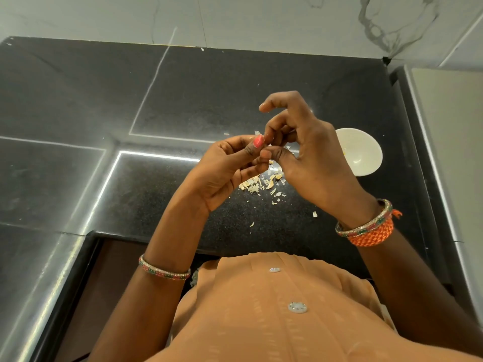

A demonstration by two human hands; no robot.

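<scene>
A person's left hand (230,165) and right hand (305,145) met fingertip to fingertip above a dark stone counter (183,100), both pinched on a small item that the fingers almost wholly hid. Only a pale scrap (258,133) stuck up from the top of the pinch, so what else was held could not be told. The left thumb, its nail painted pink, pressed against that hand's forefinger at the meeting point. The right thumb and curled middle fingers closed in from the other side, while the right forefinger was lifted and hooked clear above the pinch.

Directly beneath the joined fingertips, on the counter, lay a loose heap of peelings (261,182), cream and papery, with stray flakes scattered nearer the person's body. Beyond the right hand, partly covered by it, stood a white bowl (366,152) with a yellowish speck inside. A beaded bangle (164,270) circled the left wrist. A matching bangle and an orange cord (373,235) circled the right. An orange tunic (274,322) with pale buttons filled the space below the hands.
</scene>
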